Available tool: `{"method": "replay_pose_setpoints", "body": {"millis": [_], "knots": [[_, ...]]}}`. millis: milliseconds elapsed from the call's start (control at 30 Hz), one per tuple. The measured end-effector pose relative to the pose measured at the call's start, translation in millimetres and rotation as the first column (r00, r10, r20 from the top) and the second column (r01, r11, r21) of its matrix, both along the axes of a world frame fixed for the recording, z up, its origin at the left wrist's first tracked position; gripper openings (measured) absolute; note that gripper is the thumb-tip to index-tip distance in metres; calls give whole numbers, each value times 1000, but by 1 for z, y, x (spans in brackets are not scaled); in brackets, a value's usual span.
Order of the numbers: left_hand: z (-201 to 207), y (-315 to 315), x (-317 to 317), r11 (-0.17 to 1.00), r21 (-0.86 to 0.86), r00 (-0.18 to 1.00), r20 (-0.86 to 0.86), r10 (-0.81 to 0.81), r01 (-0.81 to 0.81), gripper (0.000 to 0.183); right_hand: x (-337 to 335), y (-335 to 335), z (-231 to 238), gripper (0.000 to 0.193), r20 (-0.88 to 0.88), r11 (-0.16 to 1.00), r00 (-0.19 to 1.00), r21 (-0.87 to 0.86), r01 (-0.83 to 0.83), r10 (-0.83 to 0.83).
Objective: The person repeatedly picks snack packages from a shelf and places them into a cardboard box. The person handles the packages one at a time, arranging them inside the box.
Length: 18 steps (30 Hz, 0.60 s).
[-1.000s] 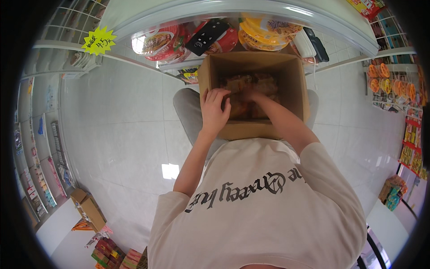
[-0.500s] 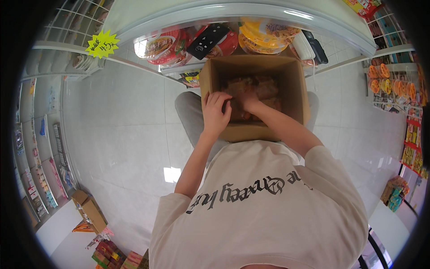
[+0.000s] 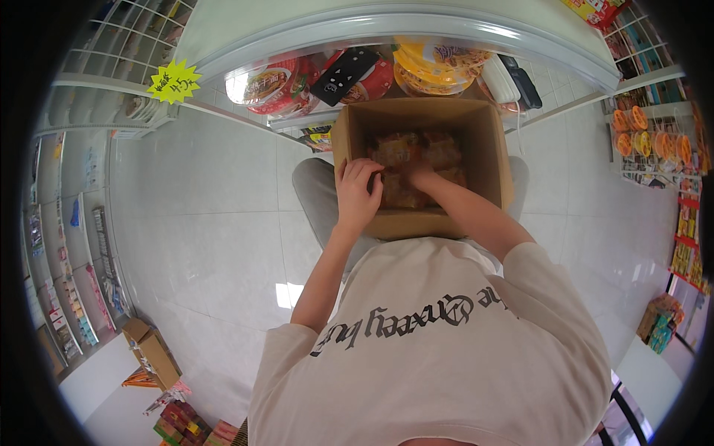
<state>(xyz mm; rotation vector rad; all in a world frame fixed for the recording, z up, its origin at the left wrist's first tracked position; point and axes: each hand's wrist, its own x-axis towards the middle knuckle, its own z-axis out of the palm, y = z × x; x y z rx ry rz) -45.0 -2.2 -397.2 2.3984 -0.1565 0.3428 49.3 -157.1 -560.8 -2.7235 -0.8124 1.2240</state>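
A brown cardboard box [image 3: 487, 167], open at the top, sits between my knees. Clear-wrapped, orange-brown food packages [image 3: 442, 151] lie inside it, dim in the shade. At the box's left side, my left hand [image 3: 360, 189] has its fingers bent and its thumb apart, gripping the side near the rim. My right hand [image 3: 421, 177] reaches down into the box among the packages. Its fingers are blurred and partly lost in shadow, so whether they hold a package does not show.
Beyond the box, a shelf holds red instant noodle bowls [image 3: 279, 85], yellow noodle bowls [image 3: 439, 67], a black patterned case [image 3: 344, 76] and a white device [image 3: 500, 79]. Stocked racks [image 3: 654, 141] line the right. Another cardboard box [image 3: 152, 353] stands at lower left.
Inside the box, my right hand has shifted slightly, and more of the packages beside it shows. My left hand stays at the box's left side. The whole view has shifted a little.
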Motion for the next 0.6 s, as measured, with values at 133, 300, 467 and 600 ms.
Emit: {"method": "replay_pose_setpoints", "body": {"millis": [133,300,467,600], "knots": [[5,-4,5,1000,0,1000,11,-24,24,16,0,-9,-21,66,-210,994,972,-2,-113,110],[4,-4,3,1000,14,1000,1,-19,19,15,1,-20,-45,65,-357,985,919,21,-168,165],[5,-5,6,998,60,1000,-24,-7,8,16,28,-24,-12,64,-202,985,974,159,-68,100],[19,-12,5,997,60,998,-32,47,-45,19,32,-30,86,59,-147,844,973,485,228,-179]]}}
